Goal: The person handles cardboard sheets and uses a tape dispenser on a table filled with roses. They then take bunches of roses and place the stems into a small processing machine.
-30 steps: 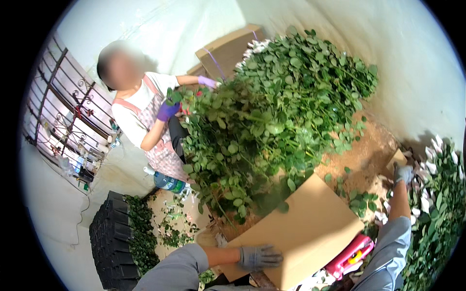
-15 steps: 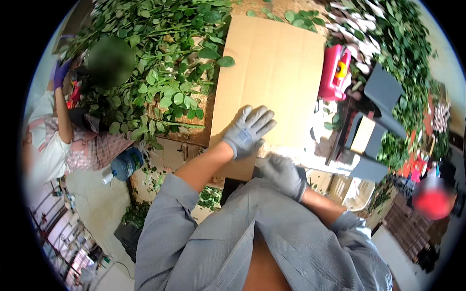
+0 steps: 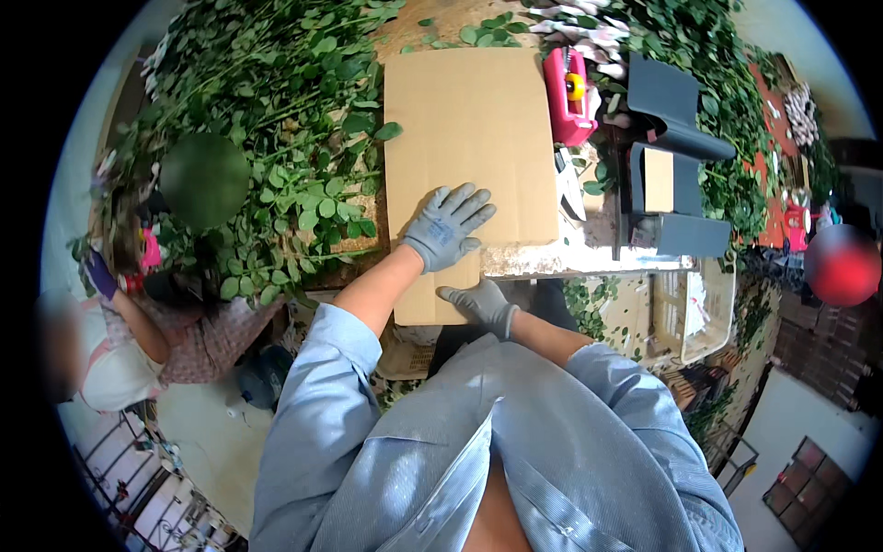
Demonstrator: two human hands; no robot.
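A flat brown cardboard sheet [image 3: 469, 120] lies on the worktable, its near end hanging over the table's front edge. My left hand [image 3: 446, 225], in a grey glove, rests flat on the sheet with fingers spread. My right hand [image 3: 483, 305], also gloved, is at the sheet's overhanging near edge, fingers curled toward it; whether it grips the edge I cannot tell. A big heap of green leafy stems [image 3: 276, 138] lies just left of the sheet.
A pink tool [image 3: 568, 97] sits right of the cardboard, beside dark folded holders [image 3: 671, 166]. More leafy stems [image 3: 708, 83] fill the far right. Another person [image 3: 138, 322] works at the left. A white crate [image 3: 708, 313] stands below the table's right end.
The view has tilted further down over the table. My left hand has stayed flat on the cardboard; my right hand has come in from the right to the sheet's near edge.
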